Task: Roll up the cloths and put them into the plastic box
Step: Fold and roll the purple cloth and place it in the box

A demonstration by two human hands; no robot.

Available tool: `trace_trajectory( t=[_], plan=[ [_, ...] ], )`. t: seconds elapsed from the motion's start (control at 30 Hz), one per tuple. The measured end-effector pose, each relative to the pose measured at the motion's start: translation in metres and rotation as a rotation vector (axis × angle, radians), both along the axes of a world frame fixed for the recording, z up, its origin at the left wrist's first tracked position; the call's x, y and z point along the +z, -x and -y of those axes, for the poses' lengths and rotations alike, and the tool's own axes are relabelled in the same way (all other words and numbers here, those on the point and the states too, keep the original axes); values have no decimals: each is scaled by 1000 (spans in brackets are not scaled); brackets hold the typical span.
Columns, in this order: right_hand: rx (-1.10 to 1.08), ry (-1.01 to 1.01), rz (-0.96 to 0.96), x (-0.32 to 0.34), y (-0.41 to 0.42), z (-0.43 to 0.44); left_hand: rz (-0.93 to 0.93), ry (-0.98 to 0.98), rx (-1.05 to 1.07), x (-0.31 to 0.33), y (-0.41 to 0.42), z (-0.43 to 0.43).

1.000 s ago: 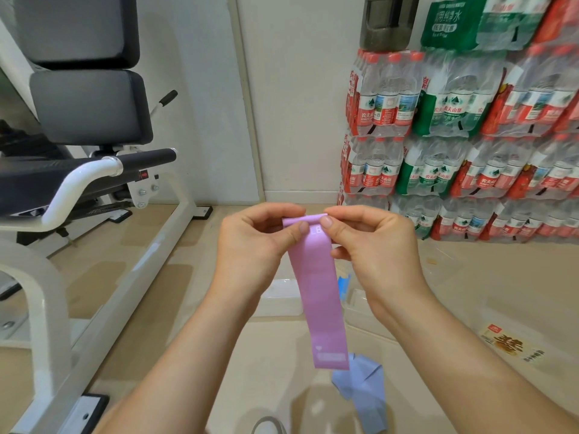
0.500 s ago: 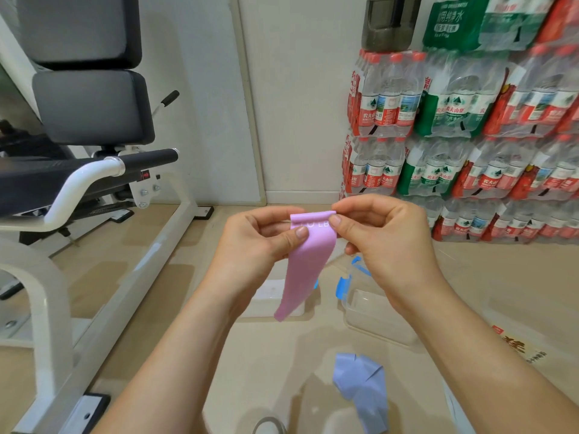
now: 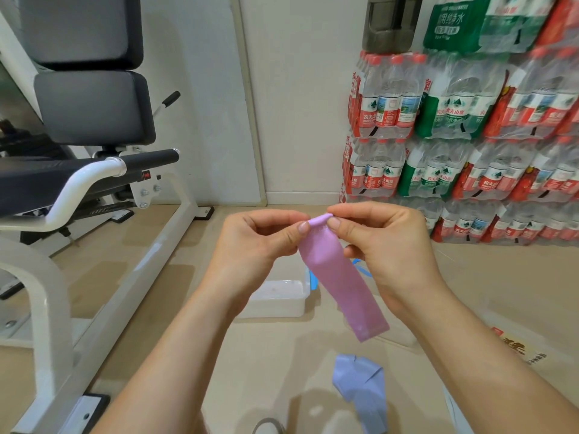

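Observation:
A pink cloth strip (image 3: 338, 277) hangs in mid-air in front of me, its top edge curled over into a small roll. My left hand (image 3: 260, 242) and my right hand (image 3: 385, 245) both pinch that rolled top edge between thumb and fingers. The free tail slants down to the right. Below the hands, on the floor, stands a clear plastic box (image 3: 279, 297) with a blue clip. A crumpled lavender-blue cloth (image 3: 360, 389) lies on the floor nearer to me.
A white-framed exercise bench (image 3: 87, 189) with black pads fills the left side. Stacked packs of bottled water (image 3: 463, 145) line the wall at right. A clear lid (image 3: 398, 336) lies on the floor behind my right forearm, and a printed wrapper (image 3: 517, 349) lies further right.
The top edge of the pink cloth has been curled over into a tighter roll. Its hanging tail swung from the left over to the right.

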State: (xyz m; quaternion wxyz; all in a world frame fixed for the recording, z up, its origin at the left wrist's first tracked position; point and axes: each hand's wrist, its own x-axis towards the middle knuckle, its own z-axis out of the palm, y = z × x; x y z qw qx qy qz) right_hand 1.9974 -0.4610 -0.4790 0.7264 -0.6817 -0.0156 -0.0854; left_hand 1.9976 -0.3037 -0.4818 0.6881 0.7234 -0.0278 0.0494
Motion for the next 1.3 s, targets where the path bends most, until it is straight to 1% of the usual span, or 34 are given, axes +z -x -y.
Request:
trace_trajectory(
  t=[0.23, 0.4, 0.57, 0.77, 1.0, 1.13, 1.3],
  plan=[
    [62, -37, -27, -1, 1, -1, 0, -24, 62, 0, 0, 2],
    [124, -99, -114, -5, -1, -4, 22, -27, 122, 0, 0, 5],
    [202, -57, -116, -4, 0, -2, 49, -48, 157, -1, 0, 7],
    [170, -31, -93, -6, 0, -3, 85, -136, 150, -1, 1, 8],
    [116, -58, -67, -7, -1, -4, 81, -103, 91, -1, 2, 6],
    [119, -87, -48, -6, -1, -3, 48, -46, 36, 0, 3, 6],
    [130, -77, -68, -9, -2, -4, 51, 0, 99, 0, 3, 9]
  ],
)
